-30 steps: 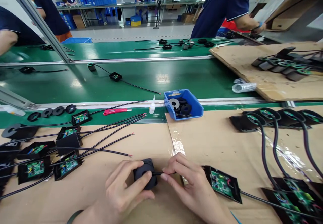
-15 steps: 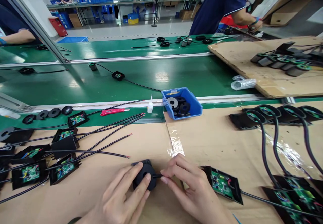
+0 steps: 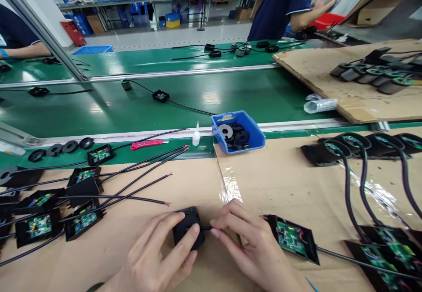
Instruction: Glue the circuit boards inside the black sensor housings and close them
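On brown cardboard (image 3: 270, 186), black part (image 3: 191, 217) under left hand (image 3: 158, 248). Fingertips (image 3: 196, 228) sit apart on top, holding it down. Right hand (image 3: 245, 241) pinches thin black piece (image 3: 206, 228), maybe cord, beside it. Likely step: working thin piece at edge. Next move seems to need steady left, gentle right.

We are seeing tan cardboard (image 3: 280, 186) covering the near bench, where open black housings (image 3: 38, 225) are lying among crossing cables (image 3: 138, 197) at left and a single housing (image 3: 293, 239) is resting closer to the middle, with more housings (image 3: 391, 252) and tubular black parts (image 3: 326, 156) spreading out at right. Along the green strip (image 3: 207, 148) behind it, we are spotting flat dark rings (image 3: 67, 149), a red utility knife (image 3: 147, 144) and a white dropper bottle (image 3: 196, 138), with a blue bin (image 3: 254, 129) sitting at the cardboard's far edge. Beyond, we are finding two cabled housings (image 3: 160, 96) lying on a green surface (image 3: 257, 94), while a second cardboard sheet (image 3: 365, 107) is bearing grey cylinders (image 3: 367, 76).
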Demonstrator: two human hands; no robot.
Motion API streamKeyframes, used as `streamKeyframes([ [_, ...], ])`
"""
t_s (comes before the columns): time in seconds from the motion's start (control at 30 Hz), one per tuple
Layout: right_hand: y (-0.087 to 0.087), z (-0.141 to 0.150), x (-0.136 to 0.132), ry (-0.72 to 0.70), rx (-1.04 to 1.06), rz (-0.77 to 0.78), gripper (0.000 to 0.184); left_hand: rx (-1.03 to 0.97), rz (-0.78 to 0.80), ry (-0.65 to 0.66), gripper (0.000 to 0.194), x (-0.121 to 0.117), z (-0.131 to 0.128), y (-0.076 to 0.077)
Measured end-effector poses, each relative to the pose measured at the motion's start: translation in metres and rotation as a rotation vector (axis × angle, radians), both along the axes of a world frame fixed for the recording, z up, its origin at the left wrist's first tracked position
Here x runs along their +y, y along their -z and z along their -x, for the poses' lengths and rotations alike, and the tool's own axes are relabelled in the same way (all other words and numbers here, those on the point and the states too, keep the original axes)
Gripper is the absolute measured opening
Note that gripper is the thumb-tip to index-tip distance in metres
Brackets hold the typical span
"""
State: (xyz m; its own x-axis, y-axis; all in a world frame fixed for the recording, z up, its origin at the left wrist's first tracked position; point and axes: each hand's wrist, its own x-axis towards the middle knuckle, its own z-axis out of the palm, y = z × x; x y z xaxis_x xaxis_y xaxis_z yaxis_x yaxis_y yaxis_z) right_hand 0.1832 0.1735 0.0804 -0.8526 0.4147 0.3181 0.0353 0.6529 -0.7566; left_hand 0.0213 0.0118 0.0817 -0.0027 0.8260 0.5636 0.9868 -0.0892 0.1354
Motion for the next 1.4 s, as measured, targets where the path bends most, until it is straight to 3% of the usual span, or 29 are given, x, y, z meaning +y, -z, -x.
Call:
streamKeyframes([
  [0.17,0.0,-0.002,0.0,0.0,0.003,0.004,0.013,-0.002,0.015,-0.089,0.03,-0.007,0.0,0.012],
  [0.4,0.001,-0.001,0.002,-0.018,0.007,0.0,0.014,-0.031,-0.004,0.027,0.023,0.001,0.004,-0.006],
  [0.77,0.002,-0.001,0.003,0.0,0.056,-0.09,0.015,-0.029,-0.048,0.027,0.023,-0.003,0.002,0.009],
  [1.13,0.003,0.001,0.003,0.02,0.064,-0.113,0.013,-0.008,-0.045,0.077,0.02,0.005,0.006,0.002],
  [1.4,0.004,-0.001,0.004,0.014,0.039,-0.114,0.015,0.044,0.041,0.127,0.015,0.008,0.011,-0.011],
])
